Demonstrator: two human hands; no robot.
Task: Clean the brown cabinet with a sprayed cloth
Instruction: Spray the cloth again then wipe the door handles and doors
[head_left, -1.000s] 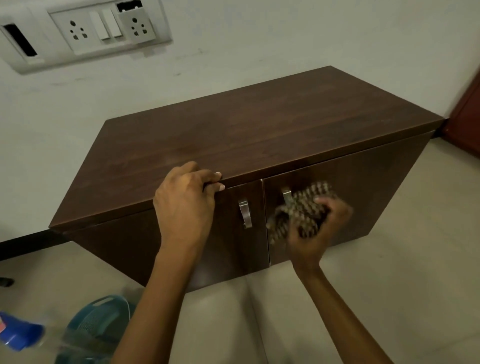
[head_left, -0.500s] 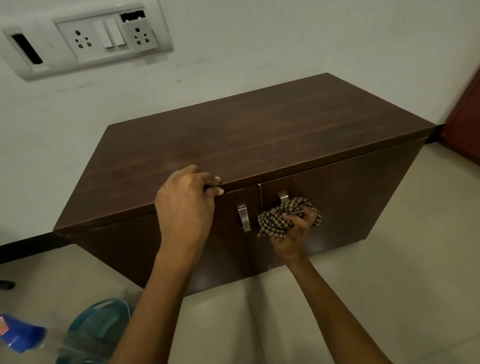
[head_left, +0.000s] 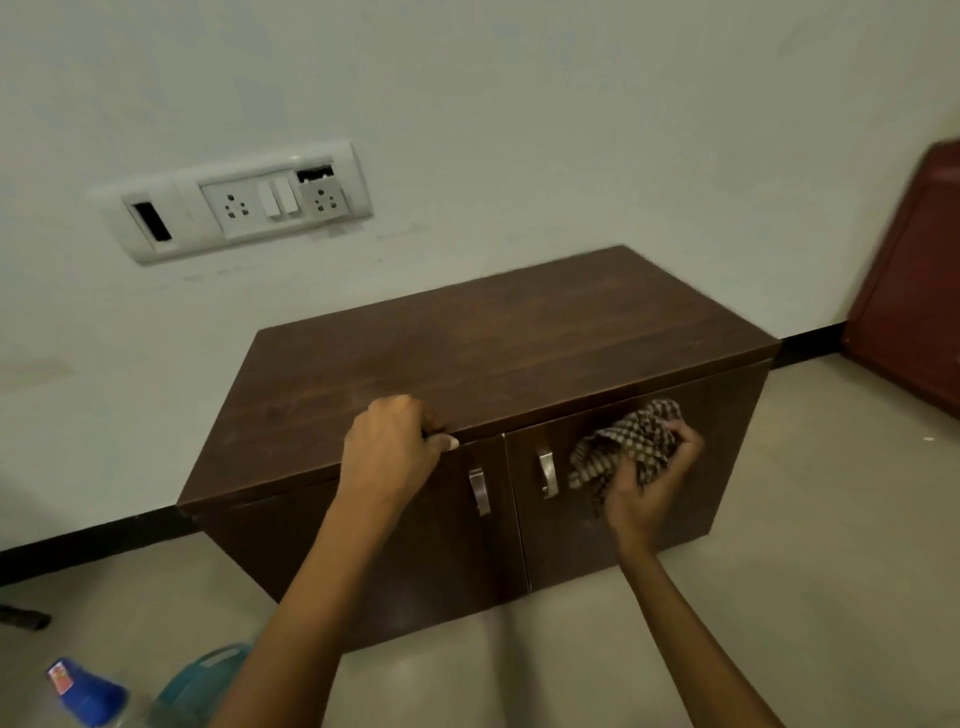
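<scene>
Two hands | left (head_left: 387, 457) grips cabinet (head_left: 498, 353) edge | right (head_left: 649, 488) clutches cloth (head_left: 628, 441)

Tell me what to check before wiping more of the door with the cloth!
1. Cloth held in the right hand: ok, bunched in the fingers.
2. Cloth touching the right door: ok, it is pressed against the upper part.
3. Left hand steadying the cabinet: ok, it grips the top's front edge.
4. Both doors closed: ok, they sit flush.
5. Right door handle out of the cloth's way: ok, it is just left of the cloth.
6. Cloth damp enough: cannot tell.
</scene>
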